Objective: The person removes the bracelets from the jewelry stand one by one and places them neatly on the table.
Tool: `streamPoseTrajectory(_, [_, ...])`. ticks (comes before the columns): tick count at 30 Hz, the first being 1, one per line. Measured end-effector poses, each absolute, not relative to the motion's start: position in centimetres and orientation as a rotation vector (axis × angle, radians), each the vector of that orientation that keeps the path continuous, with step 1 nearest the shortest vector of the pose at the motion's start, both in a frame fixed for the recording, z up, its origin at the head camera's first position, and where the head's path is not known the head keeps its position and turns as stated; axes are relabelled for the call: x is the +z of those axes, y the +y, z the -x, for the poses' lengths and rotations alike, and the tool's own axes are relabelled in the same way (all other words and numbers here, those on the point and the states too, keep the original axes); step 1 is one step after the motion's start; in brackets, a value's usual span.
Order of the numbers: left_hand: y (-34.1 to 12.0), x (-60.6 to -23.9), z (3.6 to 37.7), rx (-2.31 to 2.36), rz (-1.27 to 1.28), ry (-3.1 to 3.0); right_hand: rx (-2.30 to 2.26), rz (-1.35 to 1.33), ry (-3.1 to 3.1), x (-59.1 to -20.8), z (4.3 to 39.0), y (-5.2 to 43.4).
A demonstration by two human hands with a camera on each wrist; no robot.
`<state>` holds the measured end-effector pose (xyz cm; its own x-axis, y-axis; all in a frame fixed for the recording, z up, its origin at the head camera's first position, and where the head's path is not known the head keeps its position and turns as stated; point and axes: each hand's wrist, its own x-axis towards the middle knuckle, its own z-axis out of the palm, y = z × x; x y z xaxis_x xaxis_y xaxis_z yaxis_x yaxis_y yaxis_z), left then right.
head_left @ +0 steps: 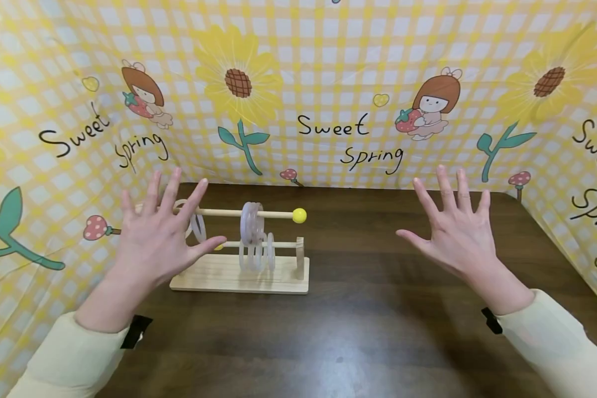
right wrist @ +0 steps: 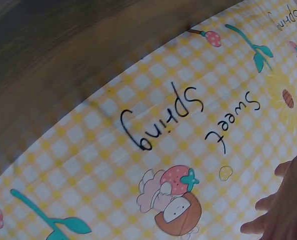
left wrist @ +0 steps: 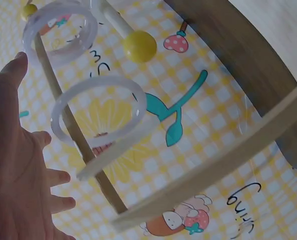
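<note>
In the head view my left hand [head_left: 154, 237] hovers with fingers spread in front of the left end of a wooden bangle stand [head_left: 204, 279], partly hiding it. On the stand's upper rod [head_left: 224, 212], which ends in a yellow ball [head_left: 299, 215], hangs a group of pale translucent bangles [head_left: 251, 224]. Several more bangles [head_left: 270, 251] hang on the lower rod. The left wrist view shows a single bangle [left wrist: 98, 137] on a rod beside the left hand, apart from the bunched ones. To the right, my right hand [head_left: 460, 243] is held up, fingers spread, holding nothing.
The dark wooden table [head_left: 358, 326] extends in front of and right of the stand. Yellow checked cloth [head_left: 323, 72] printed with flowers and lettering rises behind the table and along both sides. Each sleeve has a black strap piece [head_left: 491, 320] at the wrist.
</note>
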<state>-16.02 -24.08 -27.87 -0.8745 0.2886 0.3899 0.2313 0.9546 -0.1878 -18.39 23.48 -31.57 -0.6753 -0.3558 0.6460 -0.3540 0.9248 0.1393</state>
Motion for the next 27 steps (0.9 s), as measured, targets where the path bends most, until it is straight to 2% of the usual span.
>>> streamPoseTrajectory(18, [-28.6, -27.5, 16.1, 0.084, 0.238, -2.747, 0.130, -0.543, -2.549, -32.0, 17.8, 19.0])
streamPoseTrajectory(27, [-30.8, -29.0, 16.2, -0.220, 0.284, -2.661, 0.301, -0.700, -2.473, -33.0, 17.0, 16.7])
